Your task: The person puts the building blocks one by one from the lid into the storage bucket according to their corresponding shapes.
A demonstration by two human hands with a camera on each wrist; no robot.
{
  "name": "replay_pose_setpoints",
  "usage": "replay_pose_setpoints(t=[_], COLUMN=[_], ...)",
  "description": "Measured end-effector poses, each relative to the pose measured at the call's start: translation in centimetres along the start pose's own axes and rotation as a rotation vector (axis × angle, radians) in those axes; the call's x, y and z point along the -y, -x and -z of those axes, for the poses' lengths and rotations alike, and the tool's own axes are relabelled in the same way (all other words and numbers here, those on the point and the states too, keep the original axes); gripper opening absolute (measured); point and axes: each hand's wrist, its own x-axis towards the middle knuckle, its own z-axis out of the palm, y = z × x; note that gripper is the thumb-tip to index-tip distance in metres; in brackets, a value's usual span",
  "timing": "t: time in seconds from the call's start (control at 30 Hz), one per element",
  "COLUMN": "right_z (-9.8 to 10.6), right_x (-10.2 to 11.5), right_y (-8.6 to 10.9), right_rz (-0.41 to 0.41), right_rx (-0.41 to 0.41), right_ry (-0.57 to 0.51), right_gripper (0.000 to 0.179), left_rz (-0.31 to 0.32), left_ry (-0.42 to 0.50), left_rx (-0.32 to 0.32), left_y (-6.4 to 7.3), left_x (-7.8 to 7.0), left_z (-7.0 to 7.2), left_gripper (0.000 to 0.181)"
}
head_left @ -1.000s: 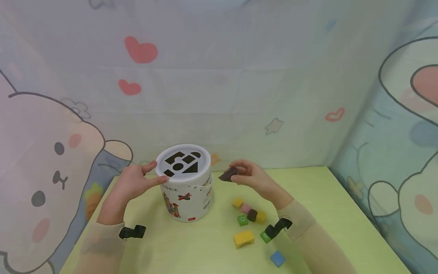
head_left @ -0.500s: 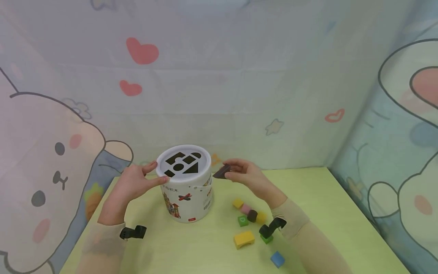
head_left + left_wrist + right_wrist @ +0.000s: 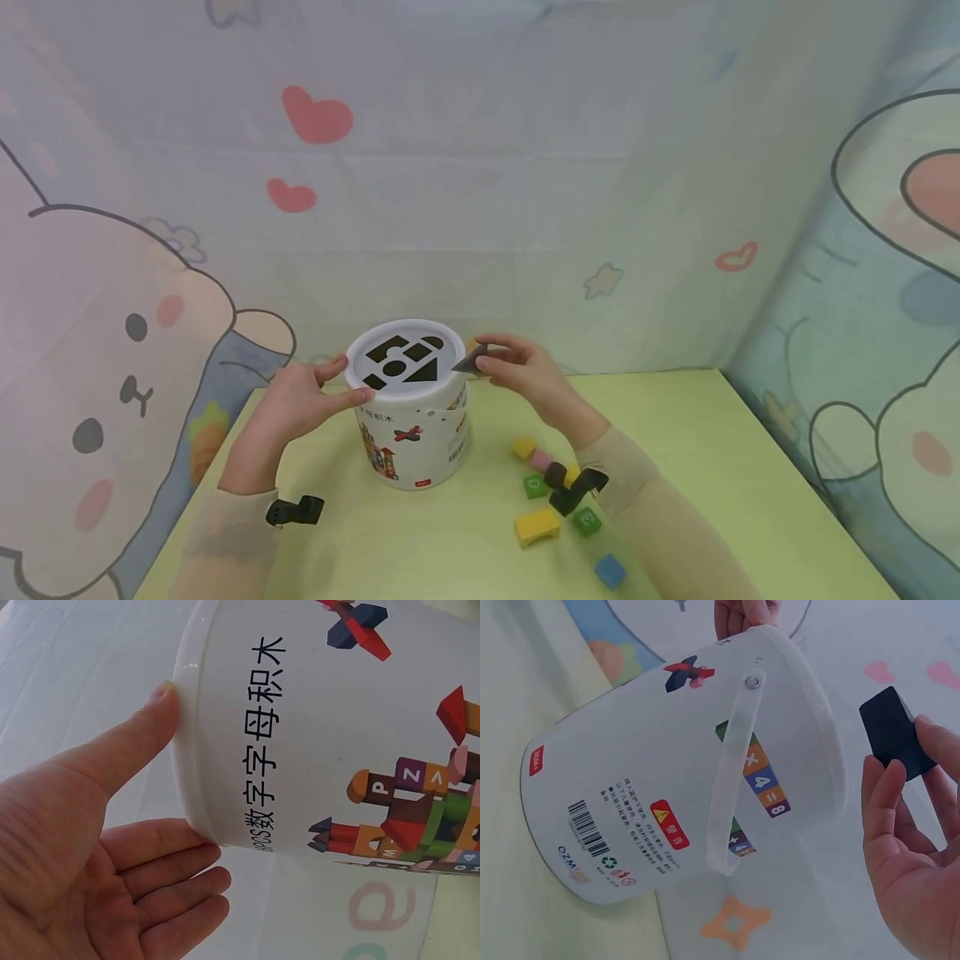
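Presently, we log the right hand [image 3: 523, 375] pinching a dark triangular wedge block [image 3: 470, 361] just below frame centre, beside the holed white lid [image 3: 408, 392] of a plastic bucket [image 3: 438, 450]; the left hand [image 3: 302, 402], fingers relaxed, touches the lid. We judge a slack pinch could drop it.

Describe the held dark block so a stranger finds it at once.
Find the white bucket with the cut-out lid. Beside it, the right grip holds a dark triangular block. Unlike the small dark block on the table, it is raised and pointed.
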Motion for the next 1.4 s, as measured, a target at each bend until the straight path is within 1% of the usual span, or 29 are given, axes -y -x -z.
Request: replay_pose_setpoints(t=[0.3,0.5,0.7,0.83,1.07,1.3,1.4], right_z=[-0.9,-1.8,-2.7,-3.1,-3.7,-3.7,-3.7], right_x=[1.5,2.6,3.5,3.8,3.8,3.6,3.5], right_y=[-1.6,-2.7,-3.2,-3.5,-3.9,-4.4,-4.5], right_rz=[-0.011,-0.044,-0.068,-0.078,-0.070,-0.071,-0.073], right_rx=[0.013,0.041,0.067,0.055,0.034,0.036,0.038], right_ry=[0.020,0.092,0.154,0.189,0.271,0.264,0.277], right_gripper=[0.048,0.053,0.055,0.054,0.048,0.043,0.042], left_rz=[-0.012,-0.005,-0.008,-0.012,-0.014,-0.005,-0.005], left_ry=[-0.003,0.008,0.016,0.014,0.028,0.037,0.037], left_rx=[-0.002,0.002,-0.001,-0.001,-0.004,0.001,-0.001], left_y=[-0.3,-0.2,-0.1,0.0,0.2,0.1,0.1], left_x=[0.3,0.1,0.0,-0.2,-0.3,0.0,0.1], left_z=[0.1,0.0,0.0,0.0,0.1,0.0,0.0], left_gripper=[0.098,0.098,0.096,0.095,0.095,0.097,0.097])
